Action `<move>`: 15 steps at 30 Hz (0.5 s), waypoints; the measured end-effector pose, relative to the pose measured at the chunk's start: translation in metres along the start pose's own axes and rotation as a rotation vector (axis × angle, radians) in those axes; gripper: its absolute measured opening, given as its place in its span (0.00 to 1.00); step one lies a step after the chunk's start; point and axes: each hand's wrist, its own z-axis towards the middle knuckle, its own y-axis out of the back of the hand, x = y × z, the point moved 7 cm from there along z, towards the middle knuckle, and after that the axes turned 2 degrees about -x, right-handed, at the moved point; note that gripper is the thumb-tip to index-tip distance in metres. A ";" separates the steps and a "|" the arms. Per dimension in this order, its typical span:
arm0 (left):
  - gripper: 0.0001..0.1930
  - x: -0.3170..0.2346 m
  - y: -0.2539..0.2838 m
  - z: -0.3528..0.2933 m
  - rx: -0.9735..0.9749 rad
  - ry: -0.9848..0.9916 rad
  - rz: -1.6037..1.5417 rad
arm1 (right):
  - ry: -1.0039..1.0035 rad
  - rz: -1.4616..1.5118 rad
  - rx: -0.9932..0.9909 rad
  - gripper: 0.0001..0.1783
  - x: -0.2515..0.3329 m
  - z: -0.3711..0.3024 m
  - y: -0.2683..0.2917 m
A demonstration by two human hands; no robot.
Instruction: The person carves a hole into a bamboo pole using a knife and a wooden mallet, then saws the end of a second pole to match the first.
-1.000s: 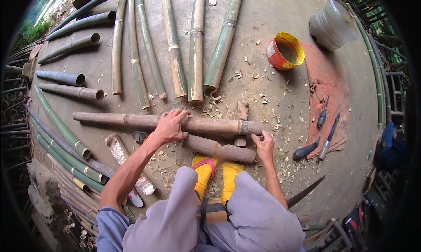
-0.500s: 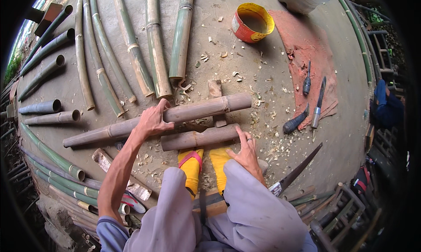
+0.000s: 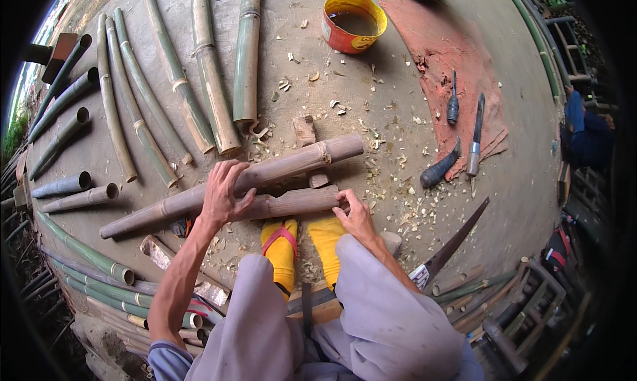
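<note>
A long brown bamboo pole (image 3: pixel 279 171) lies slantwise in front of me, its right part resting over a small wood block (image 3: pixel 304 130). My left hand (image 3: pixel 225 194) is closed over the pole, thumb on the near side. Just nearer to me is a short bamboo piece (image 3: pixel 295 202) with a notch in its upper edge; its left end is hidden behind my left hand. My right hand (image 3: pixel 357 216) grips the right end of this short piece, fingertips bent around the cut edge. Beneath it are my feet in yellow socks (image 3: pixel 284 258).
Green bamboo poles (image 3: pixel 247 63) lie beyond and to the left. A red-and-yellow bucket (image 3: pixel 348 39) holds dark liquid. On a reddish cloth (image 3: pixel 441 56) rest a chisel-like tool (image 3: pixel 453 106) and a knife (image 3: pixel 476 139), beside a curved dark-handled tool (image 3: pixel 439 169). A handsaw (image 3: pixel 454 245) stands at right; shavings litter the ground.
My left hand now wraps further over the long pole and covers the short piece's left end. My right fingers have curled around the short piece's right end. The view has shifted slightly.
</note>
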 end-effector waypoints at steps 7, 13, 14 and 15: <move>0.35 -0.023 -0.043 -0.054 0.247 0.090 0.219 | -0.027 0.130 0.003 0.27 0.015 -0.002 0.008; 0.36 -0.018 -0.053 -0.049 0.371 0.209 0.126 | -0.001 0.317 -0.165 0.30 0.029 0.009 0.058; 0.36 -0.026 -0.050 -0.042 0.303 0.185 0.080 | -0.035 0.374 -0.176 0.31 0.019 0.014 0.063; 0.36 -0.033 -0.047 -0.037 0.234 0.162 0.034 | -0.018 0.427 -0.216 0.31 0.013 0.017 0.071</move>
